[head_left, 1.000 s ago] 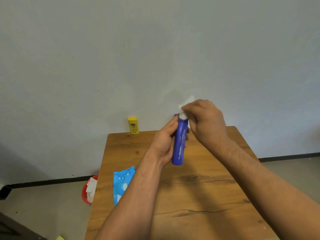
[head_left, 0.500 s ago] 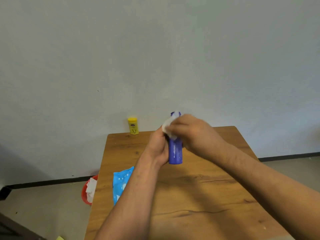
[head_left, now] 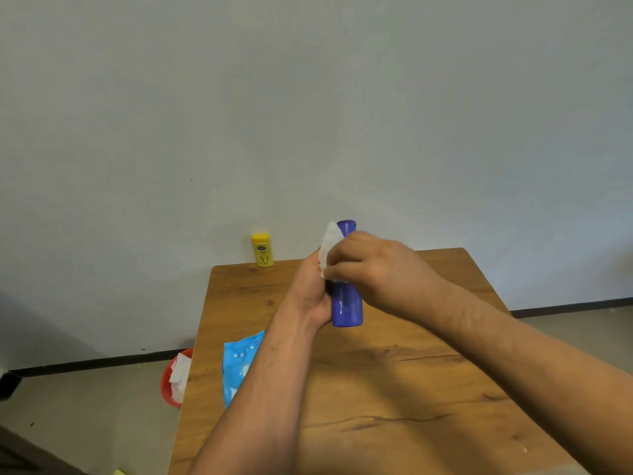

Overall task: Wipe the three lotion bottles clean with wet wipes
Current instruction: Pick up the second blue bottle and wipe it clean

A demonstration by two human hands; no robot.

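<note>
Left hand [head_left: 310, 289] grips the blue lotion bottle [head_left: 346, 303] upright above the wooden table [head_left: 394, 389]; right hand [head_left: 373, 265] fingers curl round the bottle's upper part, pressing a white wet wipe [head_left: 329, 243] against it. Yellow lotion bottle [head_left: 262, 250] stands at the table's far edge by the wall, blue wipes pack [head_left: 239, 363] near the left edge.

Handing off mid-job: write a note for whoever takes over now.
Left hand grips the blue bottle upright over the table.
Right hand holds a white wipe against its upper part.
Yellow bottle stands at the far edge, wipe pack near the left edge, red bin with used wipes on the floor.
Third bottle not in view.
Left: finish the blue one; whether the yellow is wiped, cannot tell.
</note>
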